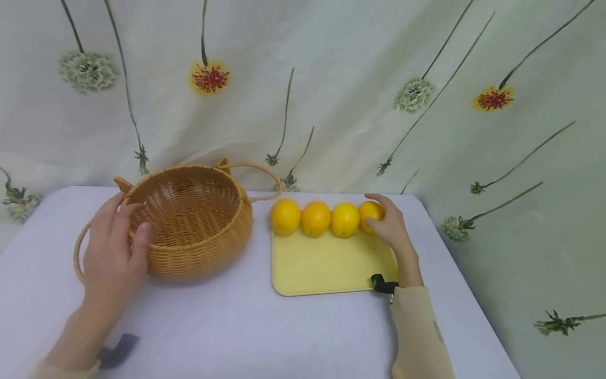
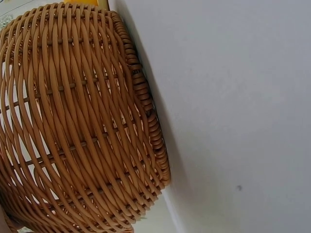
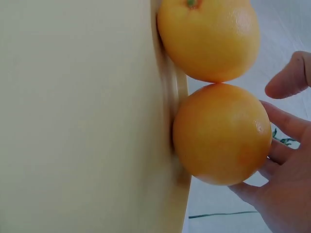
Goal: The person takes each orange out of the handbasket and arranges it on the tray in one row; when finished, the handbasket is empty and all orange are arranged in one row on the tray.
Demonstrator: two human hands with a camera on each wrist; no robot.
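Observation:
A round wicker basket with loop handles stands on the left of the table. My left hand holds the left side of its rim, with index finger and thumb over the edge. The left wrist view shows the basket's woven side, with most of the hand outside the picture. Several oranges line the back of a yellow tray. At the rightmost orange, my right hand has its fingers behind the fruit. The thumb stands apart from that orange, which rests at the tray's edge.
A white cloth covers the table. Behind and to the right hangs a pale curtain printed with flowers. One loop handle of the basket reaches out beside the leftmost orange.

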